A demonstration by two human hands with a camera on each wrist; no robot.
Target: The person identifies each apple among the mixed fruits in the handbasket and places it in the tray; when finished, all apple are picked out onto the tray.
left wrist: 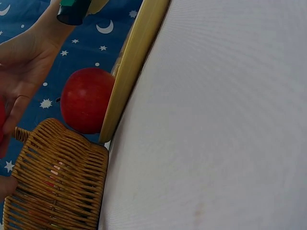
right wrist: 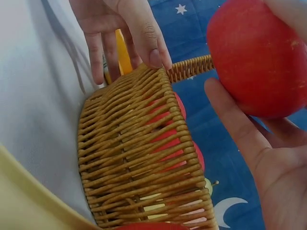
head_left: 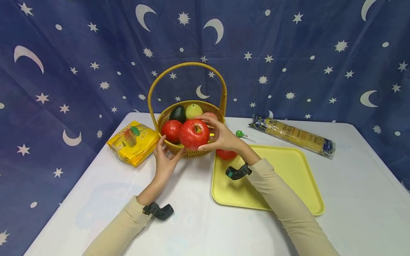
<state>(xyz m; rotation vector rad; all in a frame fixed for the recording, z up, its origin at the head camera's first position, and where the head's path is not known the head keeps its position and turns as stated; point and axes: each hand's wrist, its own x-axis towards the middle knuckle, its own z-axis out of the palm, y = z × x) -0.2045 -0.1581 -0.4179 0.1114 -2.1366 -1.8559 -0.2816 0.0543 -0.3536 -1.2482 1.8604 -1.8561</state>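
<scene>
A red apple (head_left: pixel 194 134) is held in the right hand (head_left: pixel 222 135), thumb and fingers around its side, above the front rim of a wicker basket (head_left: pixel 192 154). The left hand (head_left: pixel 164 161) holds the basket's left front edge, thumb on the front and index finger at the rim; its other fingers hang loosely, as the right wrist view shows. Inside the basket lie another red fruit (head_left: pixel 171 131), a dark green avocado (head_left: pixel 178 113), a yellow-green pear-like fruit (head_left: pixel 193 111) and a pinkish fruit (head_left: pixel 210 115), partly hidden. Something yellow shows behind the held apple.
Right of the basket stands a yellow tray (head_left: pixel 288 177), with a red apple (head_left: pixel 226 154) at its left back corner. A green lollipop (head_left: pixel 239 133) and a long noodle packet (head_left: pixel 293 135) lie behind the tray. A yellow snack bag (head_left: pixel 134 142) lies left of the basket.
</scene>
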